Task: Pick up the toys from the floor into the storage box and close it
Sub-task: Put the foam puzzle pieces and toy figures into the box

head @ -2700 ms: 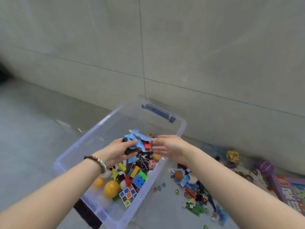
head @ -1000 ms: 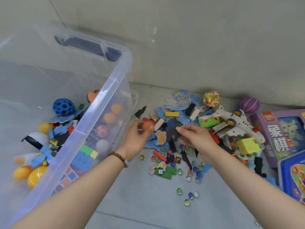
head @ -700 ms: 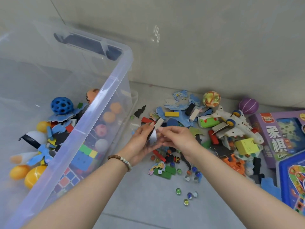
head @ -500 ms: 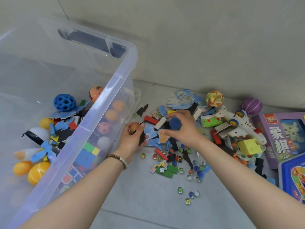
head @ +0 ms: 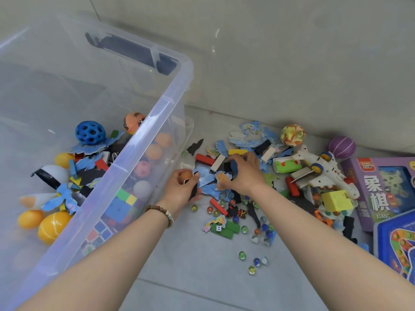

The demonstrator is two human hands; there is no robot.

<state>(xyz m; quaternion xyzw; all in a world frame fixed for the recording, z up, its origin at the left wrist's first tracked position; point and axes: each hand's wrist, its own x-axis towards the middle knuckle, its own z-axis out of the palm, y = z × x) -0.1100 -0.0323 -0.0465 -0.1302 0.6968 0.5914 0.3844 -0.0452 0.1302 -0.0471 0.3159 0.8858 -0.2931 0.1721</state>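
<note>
A clear plastic storage box (head: 157,113) stands open on the left, holding balls, blocks and blue foam pieces. Right of it a pile of toys (head: 247,153) lies on the grey floor: foam puzzle pieces, coloured blocks, marbles. My left hand (head: 183,189) rests on the floor beside the box wall, closed on a small orange ball and dark flat pieces. My right hand (head: 243,173) is pressed onto the pile, fingers curled on a dark blue piece and other foam bits.
A white toy plane (head: 318,173), a yellow block (head: 335,200), a multicoloured ball (head: 293,134) and a purple ball (head: 342,147) lie to the right. Two game boxes (head: 386,187) sit at the right edge. Loose marbles (head: 253,261) are scattered near me. The wall runs behind.
Both hands left the box and came down to the floor pile. In the last half second the right hand shifted slightly farther into the pile; the left keeps its orange ball.
</note>
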